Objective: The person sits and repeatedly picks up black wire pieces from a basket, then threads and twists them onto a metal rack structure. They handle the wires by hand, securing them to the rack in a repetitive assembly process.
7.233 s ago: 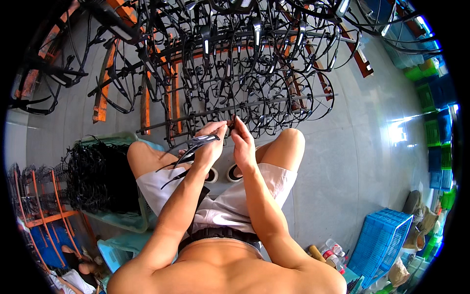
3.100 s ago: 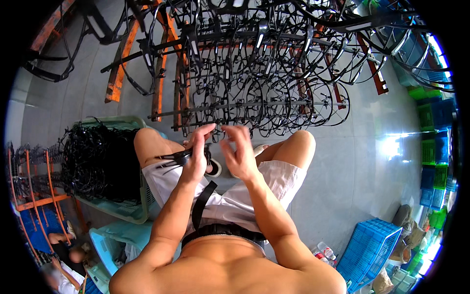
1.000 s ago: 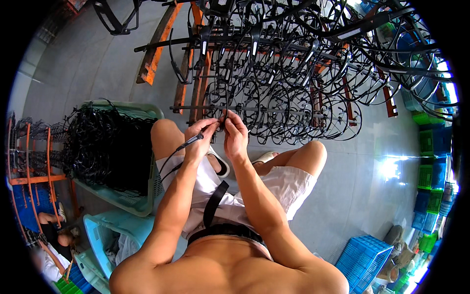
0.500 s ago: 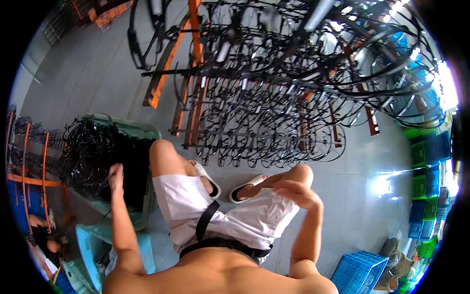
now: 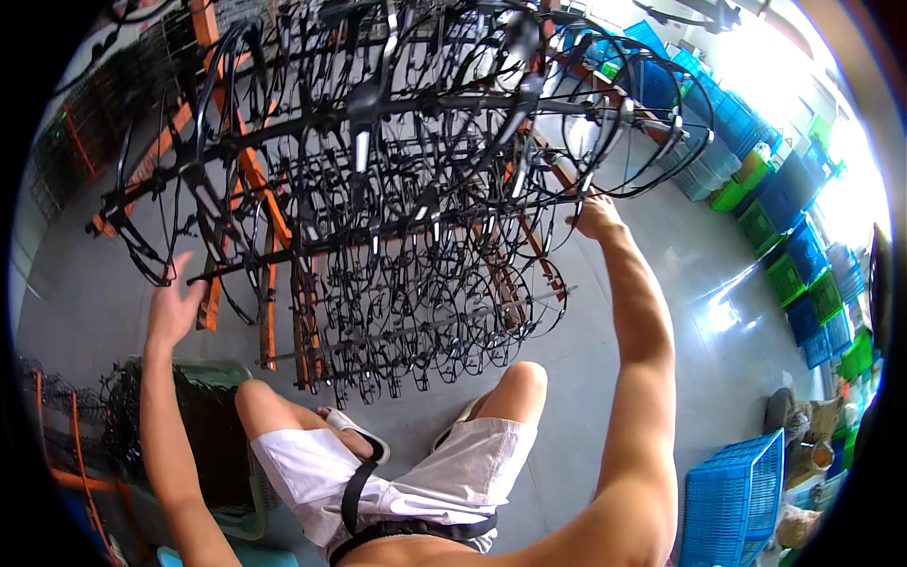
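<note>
Black hoop-shaped strips (image 5: 362, 142) with shiny silvery pieces hang in rows on dark horizontal bars (image 5: 326, 248) of a rack with orange uprights (image 5: 253, 175). My left hand (image 5: 173, 307) is raised at the left end of a lower bar, fingers stretched and thumb apart, holding nothing I can see. At the right side of the rack, my right hand (image 5: 599, 219) reaches up to the end of a bar among the hoops, thumb apart from the fingers. Its fingertips partly overlap the black strips, and whether they touch the bar is unclear.
A pale green tub (image 5: 250, 515) piled with tangled black strips (image 5: 132, 425) stands by my left knee. To my right is a blue crate (image 5: 727, 501). Stacked blue and green crates (image 5: 803, 274) line the right side. Another orange rack (image 5: 85, 463) stands at the far left.
Both hands have risen and reached forward to the rack: the left from the tub of black strips, the right from my knee. My view has shifted, and the rack appears nearer.
</note>
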The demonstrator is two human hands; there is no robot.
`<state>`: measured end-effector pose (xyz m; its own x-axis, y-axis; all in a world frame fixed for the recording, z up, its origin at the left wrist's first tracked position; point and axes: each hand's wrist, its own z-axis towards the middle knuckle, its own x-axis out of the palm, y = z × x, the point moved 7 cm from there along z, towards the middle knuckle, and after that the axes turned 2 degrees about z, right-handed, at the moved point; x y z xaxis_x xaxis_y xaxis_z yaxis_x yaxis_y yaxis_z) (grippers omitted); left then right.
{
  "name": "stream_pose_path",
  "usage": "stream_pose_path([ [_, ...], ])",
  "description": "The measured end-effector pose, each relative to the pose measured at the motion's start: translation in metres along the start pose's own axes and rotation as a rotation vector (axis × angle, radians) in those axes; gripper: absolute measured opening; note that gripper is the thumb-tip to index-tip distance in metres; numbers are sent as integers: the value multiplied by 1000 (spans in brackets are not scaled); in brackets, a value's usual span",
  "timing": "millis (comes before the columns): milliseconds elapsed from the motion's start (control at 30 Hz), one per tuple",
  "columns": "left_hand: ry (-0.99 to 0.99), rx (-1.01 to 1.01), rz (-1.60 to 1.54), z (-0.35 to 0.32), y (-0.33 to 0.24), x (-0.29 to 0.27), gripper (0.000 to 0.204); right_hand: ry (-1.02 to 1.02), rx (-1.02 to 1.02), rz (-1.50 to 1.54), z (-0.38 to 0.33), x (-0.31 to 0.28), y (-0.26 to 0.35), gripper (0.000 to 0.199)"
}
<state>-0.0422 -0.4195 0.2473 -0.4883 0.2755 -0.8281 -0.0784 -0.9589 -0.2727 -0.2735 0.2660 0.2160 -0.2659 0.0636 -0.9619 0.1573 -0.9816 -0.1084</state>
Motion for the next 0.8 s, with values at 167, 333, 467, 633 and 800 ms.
stream_pose_path([
  [167, 533, -187, 285, 23, -13, 38, 35, 78, 81, 84, -13, -32, 16, 18],
  [333, 376, -34, 296, 13, -39, 17, 19, 27, -90, 210, -67, -55, 6, 16],
  [467, 220, -14, 294, -3, -62, -4, 17, -43, -111, 303, -84, -45, 0, 19],
  [633, 132, 12, 247, -35, -49, -13, 30, -220, -222, 305, -88, -46, 15, 25],
  [800, 30, 71, -81, -42, -34, 2, 36, -437, -276, 235, -90, -34, 20, 29],
])
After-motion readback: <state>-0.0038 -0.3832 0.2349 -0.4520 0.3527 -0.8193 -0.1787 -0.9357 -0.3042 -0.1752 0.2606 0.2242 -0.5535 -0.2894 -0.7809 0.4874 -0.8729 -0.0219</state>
